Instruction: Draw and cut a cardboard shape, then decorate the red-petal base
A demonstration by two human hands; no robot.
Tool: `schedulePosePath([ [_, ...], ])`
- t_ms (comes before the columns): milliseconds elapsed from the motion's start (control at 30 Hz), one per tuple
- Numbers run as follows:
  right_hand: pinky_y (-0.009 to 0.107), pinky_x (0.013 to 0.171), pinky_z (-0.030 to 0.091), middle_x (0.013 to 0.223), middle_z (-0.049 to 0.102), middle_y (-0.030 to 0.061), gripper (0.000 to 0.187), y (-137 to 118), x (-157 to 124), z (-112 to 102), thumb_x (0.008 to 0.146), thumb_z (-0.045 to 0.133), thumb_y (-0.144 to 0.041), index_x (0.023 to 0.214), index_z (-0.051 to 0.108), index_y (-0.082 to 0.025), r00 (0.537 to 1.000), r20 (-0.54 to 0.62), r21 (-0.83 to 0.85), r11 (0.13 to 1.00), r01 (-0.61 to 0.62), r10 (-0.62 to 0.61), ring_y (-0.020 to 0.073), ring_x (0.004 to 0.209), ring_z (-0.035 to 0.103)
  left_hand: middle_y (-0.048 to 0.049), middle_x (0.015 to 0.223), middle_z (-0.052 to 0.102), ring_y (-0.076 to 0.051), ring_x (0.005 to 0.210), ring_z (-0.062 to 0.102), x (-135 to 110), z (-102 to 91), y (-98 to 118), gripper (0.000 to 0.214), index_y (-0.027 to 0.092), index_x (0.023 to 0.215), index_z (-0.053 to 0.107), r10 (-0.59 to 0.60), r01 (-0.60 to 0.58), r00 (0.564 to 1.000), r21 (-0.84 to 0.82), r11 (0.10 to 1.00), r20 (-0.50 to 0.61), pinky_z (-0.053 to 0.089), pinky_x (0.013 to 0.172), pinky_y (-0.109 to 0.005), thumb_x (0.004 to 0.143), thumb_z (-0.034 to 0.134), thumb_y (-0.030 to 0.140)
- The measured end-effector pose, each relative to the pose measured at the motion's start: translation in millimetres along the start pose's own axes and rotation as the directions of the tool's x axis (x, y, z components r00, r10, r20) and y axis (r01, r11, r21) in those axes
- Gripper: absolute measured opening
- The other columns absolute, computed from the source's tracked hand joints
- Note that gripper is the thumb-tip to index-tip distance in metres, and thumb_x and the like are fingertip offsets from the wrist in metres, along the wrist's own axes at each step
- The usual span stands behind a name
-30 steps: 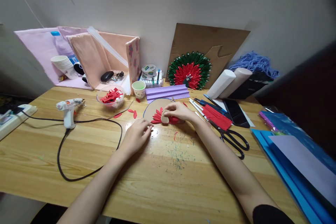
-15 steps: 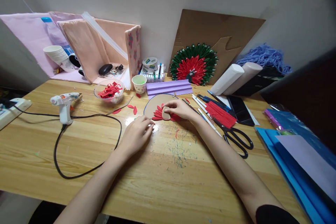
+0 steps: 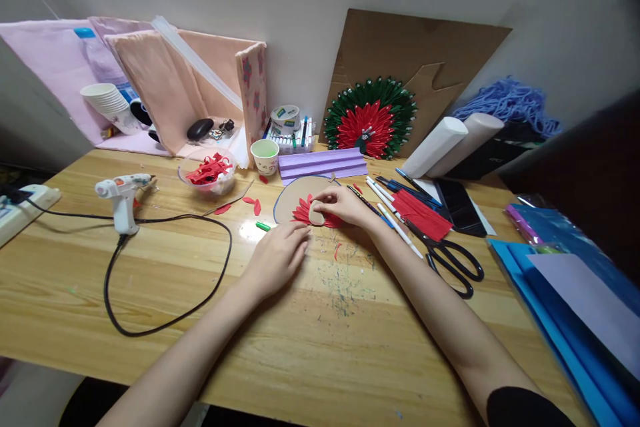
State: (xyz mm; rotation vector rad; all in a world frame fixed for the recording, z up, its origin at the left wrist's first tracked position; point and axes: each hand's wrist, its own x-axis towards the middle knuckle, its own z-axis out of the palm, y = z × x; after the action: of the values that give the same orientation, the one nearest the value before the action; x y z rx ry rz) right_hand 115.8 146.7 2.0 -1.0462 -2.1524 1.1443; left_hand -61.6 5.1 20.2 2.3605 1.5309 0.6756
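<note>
Moved left hand (image 3: 281,251) rightward, loosely curled, to seven o'clock of rounded cardboard (image 3: 293,192), exposing more of green marker (image 3: 263,226); cannot tell whether gripping it. Pinching beige piece (image 3: 316,215) in right hand (image 3: 344,205) over red petals (image 3: 301,212) at six o'clock, perhaps to keep it steady. Beyond, at one o'clock, leaning on wall (image 3: 300,7), perhaps for viewing: peacock picture (image 3: 370,123).

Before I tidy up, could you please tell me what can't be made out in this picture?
In the head view:
Cardboard disc: right part, hidden by the right hand, which pinches a small beige piece.
Green pen: rear end, and whether the left hand grips it; that hand hides this.
Power strip: left end, cut off by the picture's edge.
Tape roll: label print, too small.
</note>
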Motion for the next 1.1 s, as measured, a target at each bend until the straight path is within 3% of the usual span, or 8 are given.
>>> schedulePosePath([
  [200,0.028,0.068,0.049,0.084,0.073,0.0066,0.018,-8,-1,0,0.074,0.067,-0.026,0.087,0.073,-0.015,1.0,-0.013,-0.003,1.0,-0.007,0.007,0.0165,0.073,0.064,-0.0145,0.141,0.042,-0.026,0.128,0.042,13,23.5,1,0.047,0.011,0.135,0.04,0.065,-0.082,0.995,0.22,0.972,0.08,0.032,0.105,-0.043,0.093,0.039,0.032],
  [600,0.029,0.071,0.05,0.086,0.07,0.0067,0.016,-4,1,-1,0.073,0.068,-0.024,0.085,0.072,-0.016,0.996,-0.094,-0.008,1.0,-0.002,0.002,0.0163,0.075,0.063,-0.0131,0.143,0.041,-0.025,0.13,0.038,13,25.9,-1,0.049,0.012,0.137,0.038,0.064,-0.078,0.995,0.212,0.974,0.074,0.031,0.107,-0.042,0.094,0.037,0.035],
  [733,0.03,0.073,0.05,0.085,0.07,0.0064,0.012,-11,-4,-16,0.079,0.06,-0.023,0.081,0.07,-0.017,0.975,-0.219,-0.075,0.997,0.006,-0.023,0.0179,0.078,0.064,-0.0131,0.143,0.04,-0.025,0.13,0.038,13,26.1,-3,0.048,0.014,0.137,0.038,0.067,-0.078,0.996,0.187,0.979,0.062,0.032,0.106,-0.043,0.094,0.037,0.035],
  [867,0.031,0.073,0.049,0.085,0.07,0.0058,0.015,-15,-26,-25,0.082,0.056,-0.028,0.082,0.068,-0.018,0.954,-0.296,-0.125,0.992,0.008,-0.045,0.0187,0.079,0.063,-0.0122,0.142,0.041,-0.025,0.13,0.039,12,26.0,-4,0.048,0.015,0.137,0.038,0.071,-0.08,0.996,0.172,0.982,0.06,0.032,0.106,-0.043,0.093,0.038,0.035],
  [1100,0.033,0.072,0.049,0.086,0.066,0.0062,0.021,-4,-81,-12,0.089,0.048,-0.034,0.088,0.064,-0.02,0.953,-0.303,-0.158,0.987,-0.027,-0.022,0.0199,0.079,0.062,-0.0098,0.142,0.042,-0.024,0.129,0.039,13,26.5,-6,0.048,0.017,0.138,0.037,0.07,-0.077,0.996,0.162,0.984,0.052,0.031,0.107,-0.042,0.093,0.037,0.035],
])
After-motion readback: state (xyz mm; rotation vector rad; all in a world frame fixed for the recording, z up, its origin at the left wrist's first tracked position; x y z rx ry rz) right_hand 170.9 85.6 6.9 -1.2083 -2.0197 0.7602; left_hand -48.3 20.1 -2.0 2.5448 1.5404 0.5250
